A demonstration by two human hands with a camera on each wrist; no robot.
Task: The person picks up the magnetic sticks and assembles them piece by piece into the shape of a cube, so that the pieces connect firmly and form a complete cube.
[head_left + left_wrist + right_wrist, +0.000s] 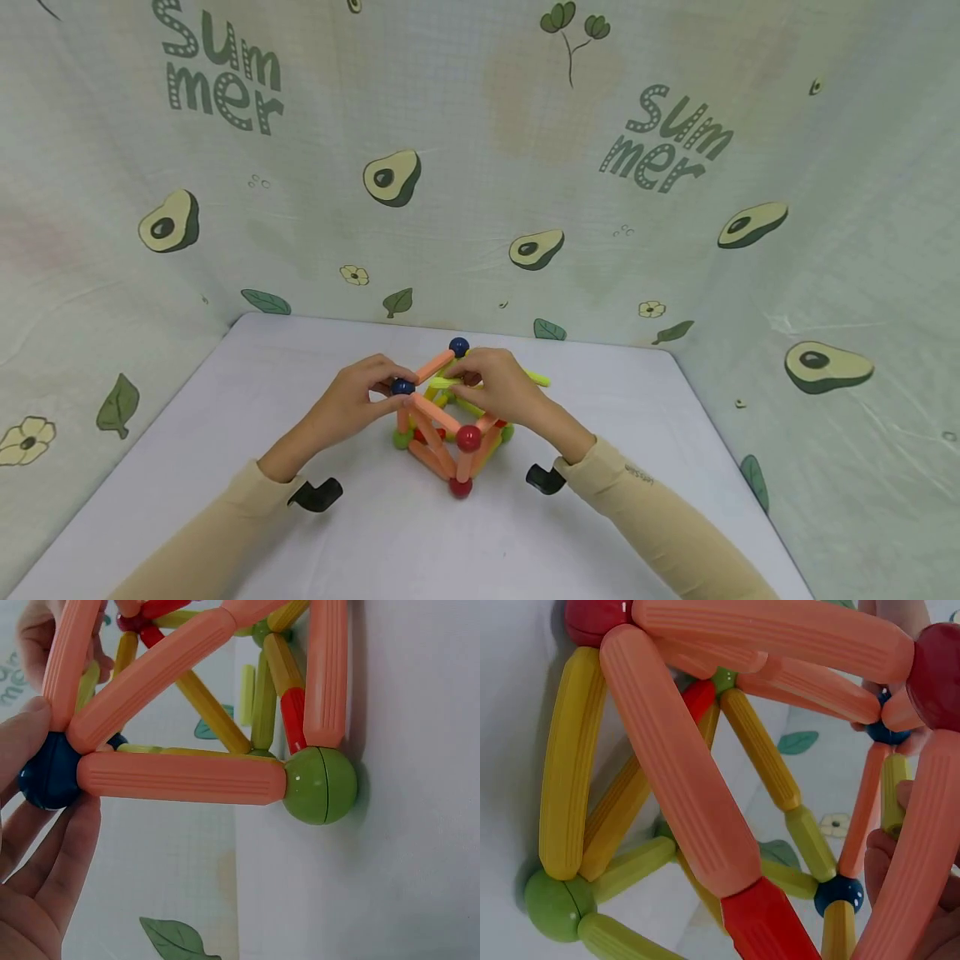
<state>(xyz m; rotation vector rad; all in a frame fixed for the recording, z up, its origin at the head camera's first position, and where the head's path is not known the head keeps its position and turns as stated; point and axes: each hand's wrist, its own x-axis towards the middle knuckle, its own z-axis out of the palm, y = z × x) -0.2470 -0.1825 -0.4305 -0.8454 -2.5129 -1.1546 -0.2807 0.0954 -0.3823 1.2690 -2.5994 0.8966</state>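
A frame of magnetic sticks and balls stands on the table, with salmon, yellow, lime and red sticks. My left hand (351, 402) pinches the near-left dark blue ball (403, 387) at a top corner, thumb and fingers round it. From that ball a salmon stick (180, 777) runs down to a green ball (320, 786). My right hand (501, 387) holds a short lime stick (894, 791) between thumb and fingers above the frame's top. One end of this stick points toward the ball at my left hand. Another dark blue ball (459, 347) tops the far corner.
Two red balls, an upper one (468, 438) and a lower one (461, 488), mark the frame's near corner. A loose lime stick (538, 378) lies behind the right hand. A patterned cloth (465, 250) hangs behind the white table (397, 542) and at its sides.
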